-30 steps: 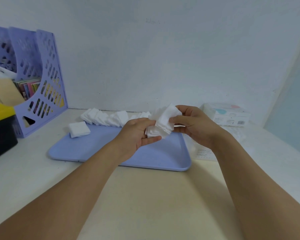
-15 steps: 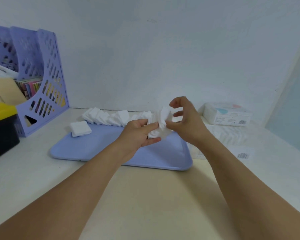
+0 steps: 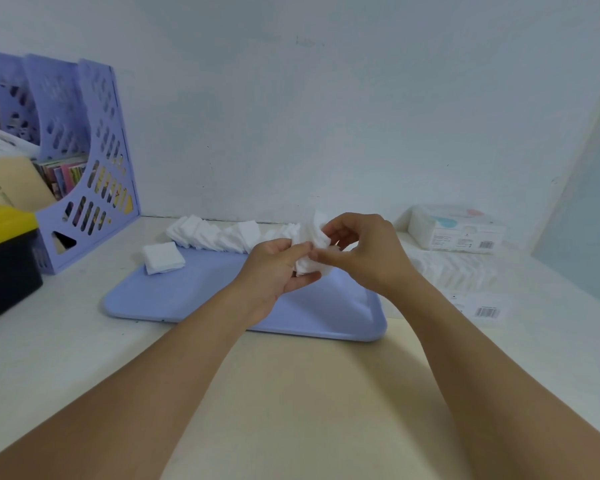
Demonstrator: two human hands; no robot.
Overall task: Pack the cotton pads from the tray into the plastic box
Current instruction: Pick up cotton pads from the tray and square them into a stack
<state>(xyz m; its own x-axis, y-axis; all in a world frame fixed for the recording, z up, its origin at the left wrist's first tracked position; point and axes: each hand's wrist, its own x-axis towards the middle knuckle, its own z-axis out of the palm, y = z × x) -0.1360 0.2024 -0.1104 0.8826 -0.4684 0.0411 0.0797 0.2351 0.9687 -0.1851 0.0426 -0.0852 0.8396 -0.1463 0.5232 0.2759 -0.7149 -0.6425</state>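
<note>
Both hands meet above the far right part of the tray (image 3: 194,299). The left hand (image 3: 274,268) cups a bunch of pads (image 3: 310,249) from below, fingers curled round it. The right hand (image 3: 364,254) pinches the top of the same bunch between thumb and fingers. Both grips are narrow and loaded.

The box (image 3: 451,268), clear and partly filled with pads standing on edge, lies on the desk (image 3: 291,393) to the right of the hands, just past the tray's right rim. Its long axis appears to run left to right. The right hand is the nearer one, so the transfer probably goes rightward.

A row of pads (image 3: 222,233) lies along the tray's far edge; a small stack (image 3: 163,257) sits at its far left corner.

Writing: the pack (image 3: 458,228) behind the box carries a barcode, as does a label (image 3: 487,311) in front of the box. No text can be read.
</note>
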